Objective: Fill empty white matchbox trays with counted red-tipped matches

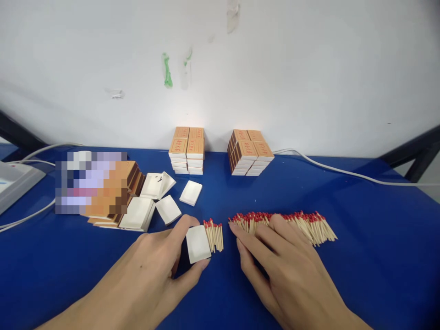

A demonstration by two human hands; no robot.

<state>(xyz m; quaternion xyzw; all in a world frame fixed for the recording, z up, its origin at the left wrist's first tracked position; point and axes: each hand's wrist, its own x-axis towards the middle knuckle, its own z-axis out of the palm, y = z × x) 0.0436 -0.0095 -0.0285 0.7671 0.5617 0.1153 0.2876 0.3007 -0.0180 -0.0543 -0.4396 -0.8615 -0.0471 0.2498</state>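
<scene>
My left hand [161,256] is closed on a small white matchbox tray [198,244], gripped by its two short ends between thumb and fingers, just above the blue table. Close beside the tray's right edge lies a small group of matches [215,236], red heads pointing away from me. My right hand [282,256] rests over the left part of a long row of matches [309,227]. Its thumb and index finger are apart at the row's left end, and the other fingers lie across the matches. What is under the palm is hidden.
Loose white trays [168,210] lie on the left, near a heap of orange matchbox sleeves [135,176], partly pixelated. Two stacks of matchboxes, a left stack [187,149] and a right stack [250,151], stand by the white wall. A white cable [330,172] crosses the back right.
</scene>
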